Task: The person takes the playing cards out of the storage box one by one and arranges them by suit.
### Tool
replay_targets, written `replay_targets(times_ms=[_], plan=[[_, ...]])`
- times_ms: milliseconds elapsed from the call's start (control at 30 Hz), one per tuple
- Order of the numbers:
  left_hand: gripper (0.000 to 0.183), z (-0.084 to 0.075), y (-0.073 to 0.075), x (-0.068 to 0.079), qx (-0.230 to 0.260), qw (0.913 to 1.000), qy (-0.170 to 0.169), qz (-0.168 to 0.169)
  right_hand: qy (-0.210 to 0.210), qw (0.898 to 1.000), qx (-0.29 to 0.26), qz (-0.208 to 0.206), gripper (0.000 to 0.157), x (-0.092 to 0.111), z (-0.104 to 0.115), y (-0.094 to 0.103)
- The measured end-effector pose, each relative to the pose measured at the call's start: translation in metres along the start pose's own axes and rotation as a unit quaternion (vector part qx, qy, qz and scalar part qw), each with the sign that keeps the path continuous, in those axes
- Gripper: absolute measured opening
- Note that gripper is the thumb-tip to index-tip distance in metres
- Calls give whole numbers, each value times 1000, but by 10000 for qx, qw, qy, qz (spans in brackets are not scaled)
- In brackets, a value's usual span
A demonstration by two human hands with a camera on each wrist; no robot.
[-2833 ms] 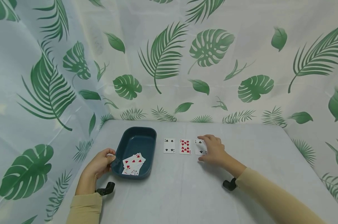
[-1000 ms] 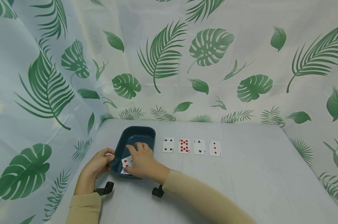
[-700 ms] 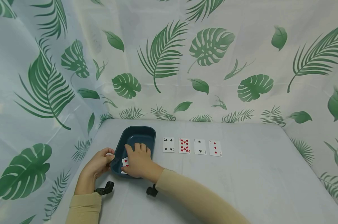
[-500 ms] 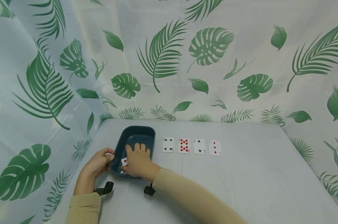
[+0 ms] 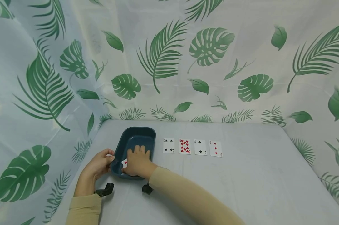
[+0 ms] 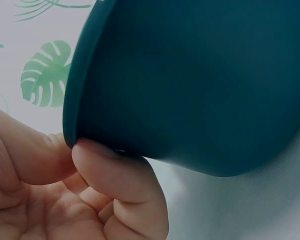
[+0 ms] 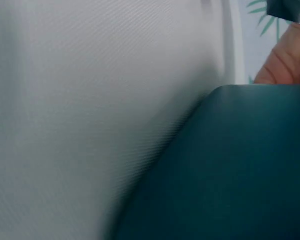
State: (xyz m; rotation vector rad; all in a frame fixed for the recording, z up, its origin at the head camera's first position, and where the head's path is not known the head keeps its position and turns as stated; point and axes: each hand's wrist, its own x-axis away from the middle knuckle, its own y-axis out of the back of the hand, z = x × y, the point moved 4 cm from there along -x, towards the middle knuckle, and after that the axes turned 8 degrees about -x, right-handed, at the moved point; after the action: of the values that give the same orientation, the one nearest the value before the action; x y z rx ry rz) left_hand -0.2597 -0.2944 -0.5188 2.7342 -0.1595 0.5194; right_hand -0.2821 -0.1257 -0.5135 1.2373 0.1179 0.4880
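In the head view my left hand point(image 5: 100, 163) is at the left side of a dark teal tray point(image 5: 142, 139). The left wrist view shows its thumb and a bent finger pinching the tray's rim point(image 6: 74, 115). My right hand point(image 5: 137, 161) reaches down into the near end of the tray, over loose playing cards. Only a white corner of a hearts card point(image 5: 125, 163) shows beside it. Its fingertips are hidden, so whether they pinch a card is unclear. The right wrist view shows mostly the tray's outside point(image 7: 230, 165), with part of a hand at the upper right.
To the right of the tray, face-up cards lie in a row: a four of spades point(image 5: 169, 145), a hearts card with several pips point(image 5: 184, 146), a two of clubs point(image 5: 200, 147) and a three of diamonds point(image 5: 215, 148). A leaf-patterned curtain point(image 5: 169, 62) stands behind the white table point(image 5: 242, 175).
The right hand has left the row, where the three of diamonds now lies at the right end, and has moved left and down into the tray. The left hand keeps its place.
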Motion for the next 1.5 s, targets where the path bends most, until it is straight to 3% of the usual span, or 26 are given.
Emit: replay_targets(times_ms=[267,700,1100,1500], plan=[[17,0,-1,0,6,9999,-56,90,312,9993,-144,-130,62,-9,-4,-7],[17,0,0,-1,32,10000,-25,50,816,9951,-382,-418,77,-6,0,2],[18,1,1,-1,-40,10000,-16,48,911,9901,-1006,-358,87,-7,2,7],[19,0,1,0,-60,9999,99,-89,1593,9767,-1413,-264,83,0,-4,20]])
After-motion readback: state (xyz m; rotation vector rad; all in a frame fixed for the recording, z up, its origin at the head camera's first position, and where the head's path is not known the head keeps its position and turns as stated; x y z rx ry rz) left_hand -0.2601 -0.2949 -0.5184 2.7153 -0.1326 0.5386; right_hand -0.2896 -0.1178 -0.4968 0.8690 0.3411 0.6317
